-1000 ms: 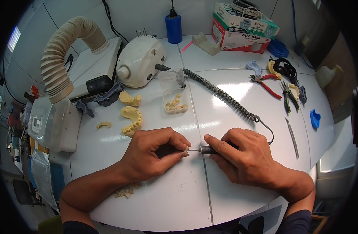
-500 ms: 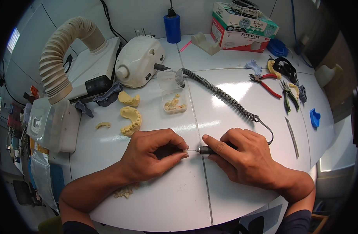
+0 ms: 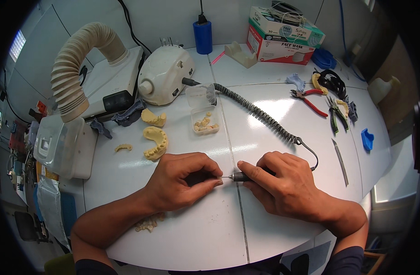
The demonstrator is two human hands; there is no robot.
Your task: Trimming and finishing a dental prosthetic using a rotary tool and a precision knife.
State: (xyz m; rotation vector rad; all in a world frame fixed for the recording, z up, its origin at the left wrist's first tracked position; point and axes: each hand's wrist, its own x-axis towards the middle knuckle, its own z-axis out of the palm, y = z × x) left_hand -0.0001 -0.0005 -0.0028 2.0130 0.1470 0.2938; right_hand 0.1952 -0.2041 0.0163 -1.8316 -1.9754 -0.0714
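Observation:
My left hand (image 3: 182,179) pinches a small cream tooth piece (image 3: 218,179) between thumb and fingers, low over the white table (image 3: 182,238). My right hand (image 3: 283,185) grips a dark rotary handpiece (image 3: 240,176) like a pen. Its thin bur points left and meets the tooth piece. A grey coiled cord (image 3: 260,114) runs from the handpiece back to the white motor unit (image 3: 164,80).
Cream dental casts (image 3: 155,142) and a small clear box of teeth (image 3: 205,121) lie beyond my left hand. A ribbed suction hose (image 3: 77,64) stands at the left. Pliers (image 3: 310,101), a thin blade (image 3: 340,156) and blue trays (image 3: 366,139) lie right. Mask boxes (image 3: 283,36) sit at the back.
Both hands stay together at the same spot; the bur tip keeps touching the tooth piece. The view has shifted slightly.

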